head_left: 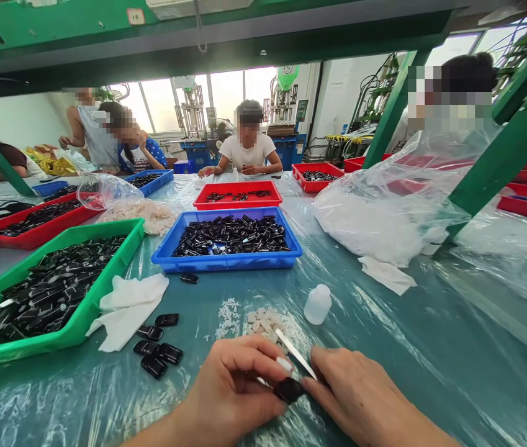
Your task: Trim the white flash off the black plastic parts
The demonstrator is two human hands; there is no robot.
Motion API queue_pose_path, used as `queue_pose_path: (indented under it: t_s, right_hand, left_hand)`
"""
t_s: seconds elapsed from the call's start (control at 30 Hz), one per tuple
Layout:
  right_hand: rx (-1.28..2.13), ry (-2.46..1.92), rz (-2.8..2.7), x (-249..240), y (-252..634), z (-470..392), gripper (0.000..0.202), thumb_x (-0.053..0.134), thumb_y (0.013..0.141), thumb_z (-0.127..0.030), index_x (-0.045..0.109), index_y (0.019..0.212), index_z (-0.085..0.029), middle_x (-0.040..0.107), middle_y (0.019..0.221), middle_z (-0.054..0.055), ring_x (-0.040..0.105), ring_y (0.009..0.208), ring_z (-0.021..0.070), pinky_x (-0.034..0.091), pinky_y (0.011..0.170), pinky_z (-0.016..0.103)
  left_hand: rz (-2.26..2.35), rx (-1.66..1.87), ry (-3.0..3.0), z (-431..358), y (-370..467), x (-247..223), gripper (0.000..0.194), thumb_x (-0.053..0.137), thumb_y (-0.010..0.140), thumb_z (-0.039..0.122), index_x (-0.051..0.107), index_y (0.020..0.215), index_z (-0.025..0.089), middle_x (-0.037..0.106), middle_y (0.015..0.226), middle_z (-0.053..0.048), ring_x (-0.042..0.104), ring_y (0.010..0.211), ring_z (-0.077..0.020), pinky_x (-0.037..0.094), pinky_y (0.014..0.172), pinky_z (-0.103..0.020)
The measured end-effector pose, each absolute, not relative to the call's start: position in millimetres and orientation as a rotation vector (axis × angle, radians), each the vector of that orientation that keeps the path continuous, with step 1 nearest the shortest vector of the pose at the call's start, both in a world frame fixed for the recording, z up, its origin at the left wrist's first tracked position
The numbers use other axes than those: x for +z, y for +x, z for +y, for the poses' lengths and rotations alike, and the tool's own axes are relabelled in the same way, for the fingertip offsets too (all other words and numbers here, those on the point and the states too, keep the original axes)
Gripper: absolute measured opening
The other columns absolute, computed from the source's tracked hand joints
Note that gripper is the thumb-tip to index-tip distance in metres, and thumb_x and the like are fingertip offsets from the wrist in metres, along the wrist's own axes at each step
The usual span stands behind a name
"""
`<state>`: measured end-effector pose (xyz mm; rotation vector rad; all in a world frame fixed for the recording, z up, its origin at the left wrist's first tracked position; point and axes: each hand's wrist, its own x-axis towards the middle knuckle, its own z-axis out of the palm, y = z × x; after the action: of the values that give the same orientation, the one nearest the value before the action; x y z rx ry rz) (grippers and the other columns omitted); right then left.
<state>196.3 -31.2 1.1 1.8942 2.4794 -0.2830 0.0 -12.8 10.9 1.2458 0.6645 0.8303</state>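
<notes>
My left hand (239, 385) pinches a small glossy black part (288, 390) between thumb and fingers. A small white patch shows at its index fingertip; I cannot make out what it is. Closed round a thin, pale flat blade-like tool (295, 354), my right hand (356, 388) has its fingertips close beside the black part. Just beyond the hands lie a heap of beige pieces (267, 323) and a smaller pile of white scraps (228, 318). Several black parts (158, 349) rest on the table to the left.
A white bottle (318, 304) stands right of the piles. Farther back are a blue tray (226, 264), a green tray (70, 332) and a red tray (238, 203), holding black parts. A large plastic bag (375, 217) sits at right, near a green post (505, 149). Co-workers sit across the table.
</notes>
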Motion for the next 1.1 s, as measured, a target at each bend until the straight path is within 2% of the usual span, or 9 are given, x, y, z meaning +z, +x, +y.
queue_pose_path:
  t_s: [0.17,0.3,0.4,0.53,0.67,0.77,0.93,1.1]
  right_hand:
    - [-0.297,1.948,2.637,6.7,198.9,-31.5,0.010,0.052,0.083,-0.022,0.055,0.074,-0.020,0.064,0.069,0.004,0.063,0.061,0.0225,0.034,0.050,0.028]
    - [-0.742,1.865,3.108,24.0,194.9,-35.4,0.015,0.044,0.088,-0.019,0.058,0.094,-0.019,0.063,0.078,0.005,0.060,0.065,0.0162,0.044,0.056,0.026]
    - [-1.058,1.779,3.298,35.6,191.0,-39.3,0.015,0.046,0.089,-0.017,0.060,0.092,-0.021,0.062,0.076,0.004,0.059,0.066,0.0148,0.047,0.057,0.024]
    - [-1.228,1.770,3.403,40.6,190.3,-43.1,0.020,0.050,0.085,-0.011,0.061,0.092,-0.026,0.062,0.077,0.002,0.061,0.068,0.0148,0.048,0.060,0.024]
    - [-1.219,1.786,3.444,40.8,189.5,-43.7,0.026,0.051,0.082,-0.006,0.063,0.093,-0.026,0.063,0.079,0.003,0.061,0.070,0.0151,0.050,0.062,0.024]
    - [-1.169,1.710,3.441,38.9,187.5,-41.0,0.030,0.049,0.083,-0.006,0.065,0.101,-0.025,0.062,0.082,0.005,0.062,0.073,0.0156,0.052,0.064,0.024]
    - [-1.013,1.487,3.524,28.5,187.3,-35.1,0.037,0.045,0.085,-0.005,0.063,0.112,-0.023,0.058,0.083,0.006,0.060,0.071,0.0135,0.052,0.059,0.022]
    - [-0.738,1.393,3.690,19.2,189.2,-32.9,0.039,0.049,0.083,-0.003,0.061,0.113,-0.023,0.055,0.078,0.004,0.057,0.065,0.0115,0.050,0.055,0.020]
  left_hand:
    - [0.710,0.838,1.423,-14.4,-2.1,13.5,0.009,0.074,0.068,0.015,0.076,0.075,0.020,0.066,0.088,-0.008,0.066,0.075,-0.0177,0.052,0.071,-0.027]
    - [0.704,0.839,1.448,-13.8,-1.7,17.0,0.010,0.073,0.068,0.014,0.076,0.075,0.020,0.067,0.086,-0.008,0.066,0.075,-0.0181,0.053,0.072,-0.028]
    - [0.696,0.844,1.398,-12.8,0.5,16.8,0.012,0.074,0.067,0.012,0.076,0.075,0.020,0.068,0.086,-0.008,0.066,0.076,-0.0183,0.053,0.071,-0.028]
    - [0.691,0.855,1.366,-12.8,2.2,14.4,0.015,0.073,0.066,0.008,0.076,0.074,0.020,0.067,0.087,-0.008,0.066,0.075,-0.0178,0.053,0.069,-0.027]
    - [0.705,0.853,1.380,-14.1,1.4,14.0,0.017,0.073,0.064,0.007,0.076,0.074,0.019,0.067,0.087,-0.008,0.066,0.073,-0.0173,0.053,0.068,-0.026]
    - [0.685,0.885,1.435,-14.3,1.2,13.4,0.019,0.072,0.063,0.004,0.076,0.074,0.019,0.069,0.084,-0.008,0.067,0.071,-0.0168,0.053,0.066,-0.024]
    - [0.612,1.020,1.543,-13.4,1.9,9.8,0.036,0.066,0.056,-0.008,0.077,0.075,0.021,0.072,0.082,-0.006,0.067,0.071,-0.0155,0.052,0.063,-0.019]
    - [0.615,0.968,1.484,-13.4,2.2,9.8,0.032,0.069,0.059,-0.004,0.077,0.076,0.023,0.073,0.083,-0.005,0.067,0.071,-0.0155,0.052,0.063,-0.020]
